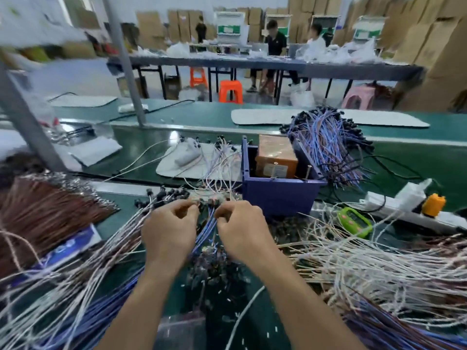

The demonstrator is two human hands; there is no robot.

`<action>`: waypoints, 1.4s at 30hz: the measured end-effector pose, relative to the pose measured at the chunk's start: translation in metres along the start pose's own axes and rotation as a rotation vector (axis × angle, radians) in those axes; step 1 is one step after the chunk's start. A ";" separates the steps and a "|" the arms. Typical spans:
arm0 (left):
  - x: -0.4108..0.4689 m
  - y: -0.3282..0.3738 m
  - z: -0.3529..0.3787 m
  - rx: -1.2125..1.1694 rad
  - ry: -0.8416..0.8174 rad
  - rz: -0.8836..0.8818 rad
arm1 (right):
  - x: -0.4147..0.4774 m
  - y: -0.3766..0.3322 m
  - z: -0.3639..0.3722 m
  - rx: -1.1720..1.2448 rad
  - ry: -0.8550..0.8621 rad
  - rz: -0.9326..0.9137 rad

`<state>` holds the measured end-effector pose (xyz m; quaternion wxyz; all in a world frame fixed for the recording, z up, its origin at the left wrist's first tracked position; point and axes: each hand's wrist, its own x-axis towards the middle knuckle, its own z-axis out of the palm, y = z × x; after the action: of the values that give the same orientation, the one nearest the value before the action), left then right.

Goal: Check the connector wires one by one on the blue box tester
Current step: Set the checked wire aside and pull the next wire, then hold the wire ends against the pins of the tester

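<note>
Nothing written is showing sharply enough to read. A pale label (275, 170) is sitting on the front of the orange-brown box (275, 151) inside the blue box tester (278, 195), and white marks are running across a blue card (68, 248) at the left, but blur is smearing both. Green signs (228, 29) on the far white racks (231, 37) are blurring past reading too.

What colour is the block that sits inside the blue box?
The block is orange-brown; the head view shows it.
</note>
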<state>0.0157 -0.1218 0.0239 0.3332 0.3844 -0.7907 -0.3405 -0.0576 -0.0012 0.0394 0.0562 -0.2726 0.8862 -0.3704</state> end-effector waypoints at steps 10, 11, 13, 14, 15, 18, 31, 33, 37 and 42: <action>0.010 -0.033 0.010 0.205 -0.090 0.129 | 0.042 -0.002 0.047 -0.181 -0.184 0.114; 0.011 -0.034 0.010 0.201 -0.088 0.121 | 0.043 -0.001 0.047 -0.182 -0.181 0.117; 0.013 -0.036 0.009 0.199 -0.059 0.120 | 0.042 0.000 0.045 -0.170 -0.174 0.123; 0.013 -0.036 0.009 0.203 -0.036 0.126 | 0.041 0.000 0.044 -0.159 -0.170 0.126; 0.014 -0.037 0.008 0.206 -0.013 0.130 | 0.039 -0.001 0.043 -0.149 -0.169 0.126; 0.012 -0.038 0.008 0.220 0.003 0.143 | 0.030 -0.005 0.044 -0.156 -0.191 0.060; -0.011 -0.012 -0.002 0.003 -0.110 0.580 | 0.001 -0.001 -0.011 -0.128 0.201 -0.102; -0.017 -0.007 -0.002 -0.057 -0.147 0.621 | -0.011 0.010 -0.029 0.142 0.273 -0.021; -0.031 0.002 0.002 -0.167 -0.228 0.714 | -0.034 0.027 -0.049 1.014 0.201 0.207; -0.046 0.009 0.013 -0.211 -0.434 0.682 | -0.048 0.042 -0.053 1.524 0.080 0.351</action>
<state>0.0242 -0.0755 0.0124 0.2899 -0.0164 -0.8855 -0.3628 -0.0513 0.0813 0.0432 0.2535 -0.0013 0.4189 -0.8719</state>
